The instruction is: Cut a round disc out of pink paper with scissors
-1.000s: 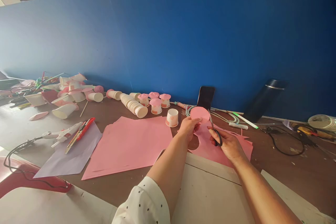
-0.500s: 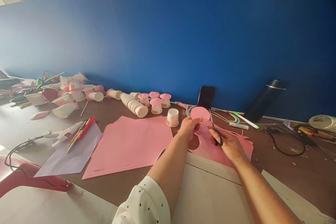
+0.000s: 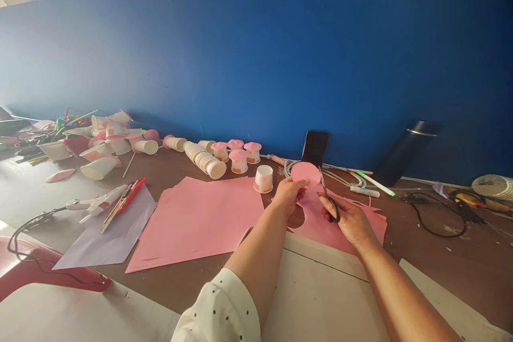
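"What's propped up before the blue partition (image 3: 256, 53)?"
"A smartphone (image 3: 316, 147), dark-screened, with a pale cable (image 3: 339, 178) looped near it. Farther right, there's a black flask (image 3: 403, 157), and a green-and-white marker (image 3: 375, 183) lies near that."
"And on the left?"
"A white glue gun (image 3: 98, 204), and just beside it a red utility knife (image 3: 125, 202) on lilac paper (image 3: 120, 243)."
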Tool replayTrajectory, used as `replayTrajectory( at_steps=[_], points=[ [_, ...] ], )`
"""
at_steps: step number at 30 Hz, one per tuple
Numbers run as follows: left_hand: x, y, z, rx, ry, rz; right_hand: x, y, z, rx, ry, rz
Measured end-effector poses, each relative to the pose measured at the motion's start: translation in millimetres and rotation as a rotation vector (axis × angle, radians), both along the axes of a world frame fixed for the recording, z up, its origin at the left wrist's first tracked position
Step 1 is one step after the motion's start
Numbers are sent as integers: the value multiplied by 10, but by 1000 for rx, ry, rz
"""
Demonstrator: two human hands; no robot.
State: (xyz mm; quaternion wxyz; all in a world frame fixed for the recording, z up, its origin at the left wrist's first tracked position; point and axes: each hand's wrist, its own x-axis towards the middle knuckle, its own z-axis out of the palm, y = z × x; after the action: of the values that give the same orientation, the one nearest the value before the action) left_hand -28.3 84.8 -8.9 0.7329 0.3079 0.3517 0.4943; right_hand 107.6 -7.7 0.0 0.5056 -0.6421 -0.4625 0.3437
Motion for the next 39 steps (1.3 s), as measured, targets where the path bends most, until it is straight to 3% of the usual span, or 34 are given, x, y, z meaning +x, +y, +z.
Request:
replayTrajectory(
  at_steps=[39],
  points=[
    [-1,-1,36,-30,25,2,39,25,-65,-28,3,-2]
  ],
)
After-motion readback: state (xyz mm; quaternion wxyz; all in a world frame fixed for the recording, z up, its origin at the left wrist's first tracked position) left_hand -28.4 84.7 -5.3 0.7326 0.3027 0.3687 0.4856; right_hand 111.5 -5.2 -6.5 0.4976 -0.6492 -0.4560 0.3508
